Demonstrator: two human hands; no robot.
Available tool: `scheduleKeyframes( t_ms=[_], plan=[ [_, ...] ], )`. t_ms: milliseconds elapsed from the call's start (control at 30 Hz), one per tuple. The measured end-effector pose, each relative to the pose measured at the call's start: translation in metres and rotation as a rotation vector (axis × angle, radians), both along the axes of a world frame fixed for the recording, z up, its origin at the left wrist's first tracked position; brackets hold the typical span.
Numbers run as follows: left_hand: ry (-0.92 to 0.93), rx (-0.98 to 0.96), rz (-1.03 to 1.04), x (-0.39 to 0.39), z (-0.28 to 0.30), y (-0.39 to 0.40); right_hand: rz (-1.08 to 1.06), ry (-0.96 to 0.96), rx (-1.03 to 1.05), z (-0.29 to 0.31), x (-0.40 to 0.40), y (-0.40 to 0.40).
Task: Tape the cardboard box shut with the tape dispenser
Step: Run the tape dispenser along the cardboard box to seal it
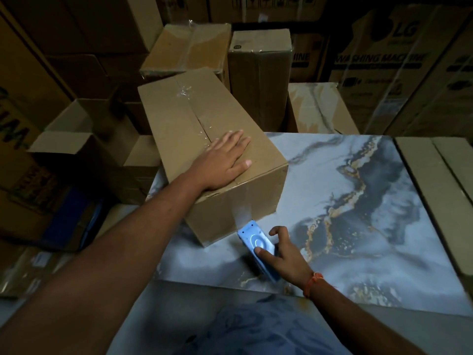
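Note:
A long brown cardboard box [184, 119] lies on a marble-patterned table [358, 201], its top flaps closed with clear tape running along the middle seam. My left hand [225, 160] rests flat on the near end of the box top, fingers spread. My right hand [284, 254] grips a blue tape dispenser [256, 245] just below the box's near end face. A strip of clear tape [243, 213] stretches from the dispenser up that end face.
Several other cardboard boxes stand behind and to the left, one taped box [189, 47] directly behind. Large appliance cartons [399, 60] fill the back right. A flat cardboard piece [440, 190] lies on the table's right edge.

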State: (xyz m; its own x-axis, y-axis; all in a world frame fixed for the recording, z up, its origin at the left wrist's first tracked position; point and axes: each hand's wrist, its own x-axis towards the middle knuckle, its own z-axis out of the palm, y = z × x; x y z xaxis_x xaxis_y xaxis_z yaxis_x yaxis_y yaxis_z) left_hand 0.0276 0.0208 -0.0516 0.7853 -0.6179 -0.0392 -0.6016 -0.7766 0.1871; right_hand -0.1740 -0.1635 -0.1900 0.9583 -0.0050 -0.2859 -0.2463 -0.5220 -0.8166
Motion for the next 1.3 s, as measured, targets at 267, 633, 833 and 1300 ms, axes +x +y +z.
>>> scheduleKeyframes(
  t_ms=[267, 633, 833, 1300],
  plan=[
    [-0.006, 0.004, -0.009, 0.009, -0.005, -0.001, -0.086, 0.013, 0.268, 0.006, -0.011, 0.006],
    [-0.014, 0.007, -0.014, 0.016, -0.012, -0.001, -0.112, -0.065, 0.273, 0.012, -0.029, 0.023],
    [-0.023, 0.007, -0.015, 0.014, -0.012, -0.001, -0.082, -0.033, 0.325, 0.018, -0.028, 0.022],
    [-0.020, -0.005, -0.013, 0.012, -0.011, 0.000, -0.129, 0.062, 0.411, 0.024, -0.010, 0.019]
  ],
)
